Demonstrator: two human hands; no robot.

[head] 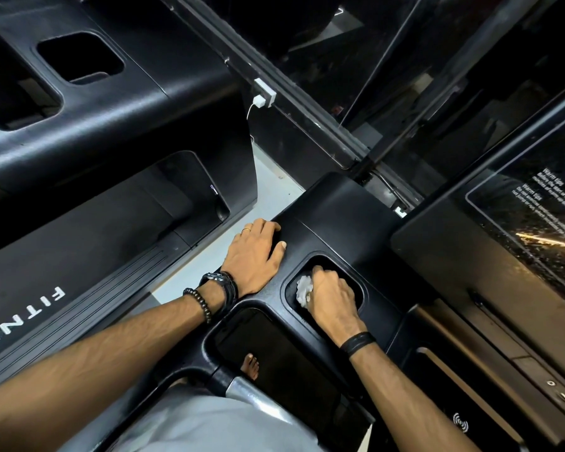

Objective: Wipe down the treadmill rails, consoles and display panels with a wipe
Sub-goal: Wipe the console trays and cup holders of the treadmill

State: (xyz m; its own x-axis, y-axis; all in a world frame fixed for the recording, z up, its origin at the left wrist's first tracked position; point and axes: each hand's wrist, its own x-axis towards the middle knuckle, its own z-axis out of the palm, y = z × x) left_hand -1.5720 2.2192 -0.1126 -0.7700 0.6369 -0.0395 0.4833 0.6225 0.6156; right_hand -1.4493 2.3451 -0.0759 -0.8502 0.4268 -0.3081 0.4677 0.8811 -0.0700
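Two hands work at the black treadmill console point(336, 220): the left hand point(255, 256) lies flat, fingers spread, on the console's left edge. The right hand point(331, 298) reaches into the cup-holder recess point(356, 288), its fingers curled tight around a crumpled white wipe point(304, 290) pressed against the recess's left wall.

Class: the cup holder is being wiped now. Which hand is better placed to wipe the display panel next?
Right. The right hand already grips the wipe and is nearer the display panel; the left hand rests flat on the console.
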